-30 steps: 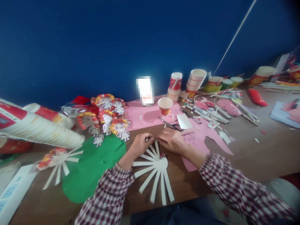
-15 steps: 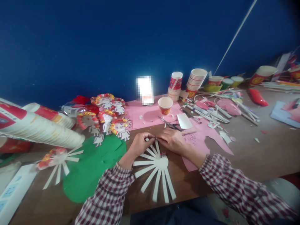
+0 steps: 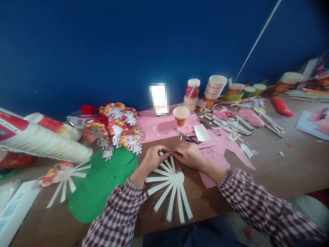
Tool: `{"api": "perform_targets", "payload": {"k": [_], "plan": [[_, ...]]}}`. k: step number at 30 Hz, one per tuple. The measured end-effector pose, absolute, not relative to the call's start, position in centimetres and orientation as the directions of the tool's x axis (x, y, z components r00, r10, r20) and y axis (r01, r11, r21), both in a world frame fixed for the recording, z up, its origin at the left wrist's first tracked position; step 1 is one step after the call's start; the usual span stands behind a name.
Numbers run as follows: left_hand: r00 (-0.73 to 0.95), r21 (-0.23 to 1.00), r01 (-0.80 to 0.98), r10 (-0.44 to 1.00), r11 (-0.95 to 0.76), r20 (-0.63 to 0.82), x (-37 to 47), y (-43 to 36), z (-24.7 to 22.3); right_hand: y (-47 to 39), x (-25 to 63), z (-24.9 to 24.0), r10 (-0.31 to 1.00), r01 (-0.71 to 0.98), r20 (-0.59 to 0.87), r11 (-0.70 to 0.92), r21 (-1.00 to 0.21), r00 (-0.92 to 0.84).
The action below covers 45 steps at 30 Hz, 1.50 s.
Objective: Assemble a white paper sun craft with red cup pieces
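Note:
A paper cup cut into a fan of white strips (image 3: 177, 178) lies spread on the brown table, its round base toward the middle and a small coloured print on it. My left hand (image 3: 153, 158) is closed in a pinch just beyond its far edge. My right hand (image 3: 189, 154) meets it there, its fingers also closed. Between the fingertips is the far end of one strip; the fingers hide most of it. Just beyond my right hand lie black-handled scissors (image 3: 191, 138) and a white paper piece (image 3: 202, 132).
Green paper (image 3: 102, 185) and several lion cutouts (image 3: 131, 139) lie left, near a tilted cup stack (image 3: 51, 142). A paper cup (image 3: 181, 116) stands on pink paper (image 3: 154, 125). Cup stacks (image 3: 215, 91), markers (image 3: 228, 123) and scraps sit right. A blue wall (image 3: 102, 51) rises behind.
Both hands stay at the same strip end. My right hand's fingers have shifted very slightly; the cut cup and the things around it look unmoved.

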<state>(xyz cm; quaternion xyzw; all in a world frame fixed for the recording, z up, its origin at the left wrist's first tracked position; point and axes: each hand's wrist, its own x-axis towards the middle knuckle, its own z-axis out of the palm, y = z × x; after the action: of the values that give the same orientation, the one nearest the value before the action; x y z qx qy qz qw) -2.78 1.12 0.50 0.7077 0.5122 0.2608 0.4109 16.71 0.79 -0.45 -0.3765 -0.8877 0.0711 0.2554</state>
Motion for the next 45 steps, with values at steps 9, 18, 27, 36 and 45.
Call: {"api": "perform_targets", "payload": {"k": [9, 18, 27, 36, 45], "plan": [[0.387, 0.864, 0.476, 0.921, -0.162, -0.041, -2.9, 1.2, 0.9, 0.7, 16.7, -0.1, 0.687, 0.631, 0.415, 0.721, -0.287, -0.597], [0.415, 0.86, 0.488, 0.906, -0.147, -0.081, -2.9, 1.2, 1.0, 0.7, 16.9, 0.0, 0.692, 0.632, 0.449, 0.713, -0.302, -0.566], [0.412, 0.856, 0.486, 0.91, -0.177, -0.046, -2.7, 1.2, 0.5, 0.7, 16.8, 0.3, 0.684, 0.623, 0.448, 0.722, -0.303, -0.575], [0.45, 0.852, 0.484, 0.892, -0.202, -0.044, -3.1, 1.3, 0.8, 0.8, 16.7, -0.1, 0.643, 0.589, 0.453, 0.76, -0.275, -0.618], [0.3, 0.968, 0.249, 0.953, -0.039, -0.039, -3.1, 1.8, -0.3, 0.9, 17.0, -0.7, 0.745, 0.71, 0.453, 0.643, -0.288, -0.491]]}}
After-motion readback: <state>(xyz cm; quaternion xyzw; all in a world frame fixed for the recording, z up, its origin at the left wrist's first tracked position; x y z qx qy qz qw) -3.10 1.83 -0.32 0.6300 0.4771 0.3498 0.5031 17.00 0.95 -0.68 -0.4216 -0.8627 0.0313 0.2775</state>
